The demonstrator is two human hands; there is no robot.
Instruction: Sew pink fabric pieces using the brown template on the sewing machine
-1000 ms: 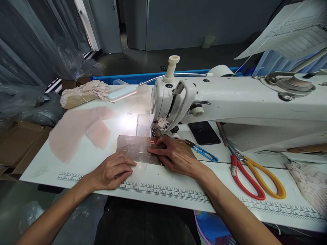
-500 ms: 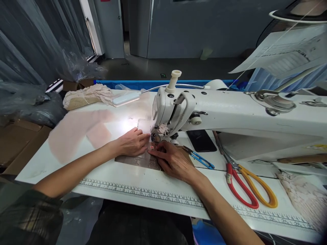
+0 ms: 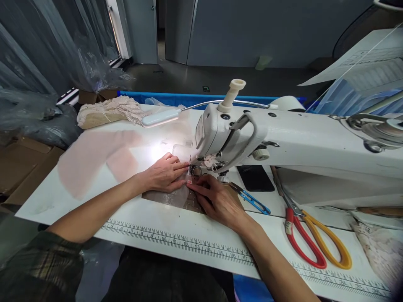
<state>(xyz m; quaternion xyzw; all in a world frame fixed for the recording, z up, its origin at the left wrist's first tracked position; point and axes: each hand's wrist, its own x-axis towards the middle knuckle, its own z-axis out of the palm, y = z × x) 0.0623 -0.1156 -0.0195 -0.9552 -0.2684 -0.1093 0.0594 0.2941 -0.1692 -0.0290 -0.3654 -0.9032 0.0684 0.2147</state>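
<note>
Sheer pale fabric (image 3: 179, 199) lies over the metal plate beneath the needle end of the white sewing machine (image 3: 283, 130). My left hand (image 3: 164, 174) rests on this fabric left of the presser foot, with its fingers stretched out and the thumb apart. Just right of the foot, my right hand (image 3: 217, 196) is bent, its fingers pinching the fabric's edge. A small label with a red mark (image 3: 189, 182) shows at my right fingertips. The needle and the fabric's exact edge are partly hidden by the machine head and fingers.
Blue thread snips (image 3: 253, 201), a black phone (image 3: 255, 178) and red-and-yellow-handled scissors (image 3: 305, 239) lie right. Pale pink fabric pieces (image 3: 94, 155) spread left, below a lace bundle (image 3: 110, 111). A lamp (image 3: 160, 118) lights the sewing area. A ruler strip (image 3: 182, 243) lines the front edge.
The view has shifted, so the machine appears farther right. My left fingers have straightened and reach nearer the presser foot. My right hand stays by the label.
</note>
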